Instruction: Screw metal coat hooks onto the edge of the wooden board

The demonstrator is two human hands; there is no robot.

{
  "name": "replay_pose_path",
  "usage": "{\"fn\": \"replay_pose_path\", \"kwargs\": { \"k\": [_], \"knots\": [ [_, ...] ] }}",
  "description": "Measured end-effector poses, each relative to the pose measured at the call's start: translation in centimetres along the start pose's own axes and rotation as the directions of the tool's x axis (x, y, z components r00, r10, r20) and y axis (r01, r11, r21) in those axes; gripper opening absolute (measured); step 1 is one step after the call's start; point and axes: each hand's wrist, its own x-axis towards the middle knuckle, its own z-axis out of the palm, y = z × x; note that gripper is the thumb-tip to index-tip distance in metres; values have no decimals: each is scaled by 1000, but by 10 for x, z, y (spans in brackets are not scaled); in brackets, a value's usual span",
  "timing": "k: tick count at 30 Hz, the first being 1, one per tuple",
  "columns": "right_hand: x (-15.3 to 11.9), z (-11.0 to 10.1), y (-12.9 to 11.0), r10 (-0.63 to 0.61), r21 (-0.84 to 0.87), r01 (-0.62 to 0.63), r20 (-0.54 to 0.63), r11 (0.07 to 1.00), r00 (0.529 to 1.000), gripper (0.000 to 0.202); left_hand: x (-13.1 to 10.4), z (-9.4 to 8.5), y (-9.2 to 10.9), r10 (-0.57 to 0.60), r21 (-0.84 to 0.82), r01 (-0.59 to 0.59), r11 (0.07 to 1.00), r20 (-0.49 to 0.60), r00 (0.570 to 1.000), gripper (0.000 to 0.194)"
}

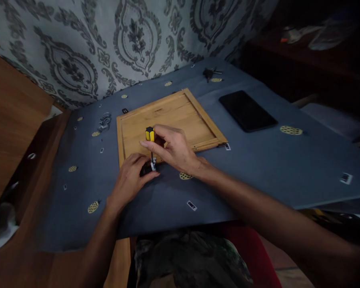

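Note:
A framed wooden panel [168, 118] lies on the blue patterned cloth [243, 172]. My right hand [177, 148] is closed around the yellow and black handle of a screwdriver [150, 134], held upright over the panel's near edge. Its shaft runs down to a small metal fitting [153, 164] at that edge. Beside the fitting, my left hand [132, 176] has thumb and fingers curled round it from the left, pinching at the fitting and the panel's edge. The screwdriver's tip is too small to make out against the metal.
A black phone [247, 111] lies right of the panel. Keys [210, 73] sit near the cloth's back edge. Small metal pieces [104, 121] lie left of the panel. Patterned fabric [138, 36] hangs behind, and a wooden surface [18, 120] stands at the left.

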Motion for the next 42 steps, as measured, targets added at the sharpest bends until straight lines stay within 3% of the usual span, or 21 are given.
{"fn": "replay_pose_path", "kwargs": {
  "k": [8, 16, 28, 42],
  "knots": [
    [0, -1, 1, 45, -16, -45, 8, 999, 999, 40, -1, 1, 0, 8, 2, -8, 1000, -19, 1000, 37],
    [3, -6, -6, -9, 10, 7, 132, 1000, 991, 42, 0, -1, 1, -2, -7, 2, 1000, 1, 1000, 34],
    [5, -10, -8, -22, 2, 22, 171, 1000, 985, 36, 1, -2, 2, -18, -8, 18, 1000, 10, 1000, 33],
    [0, 5, -3, 84, 51, -84, -16, 995, 996, 52, 1, -1, 1, -18, -10, 18, 1000, 16, 1000, 31]
  ]
}}
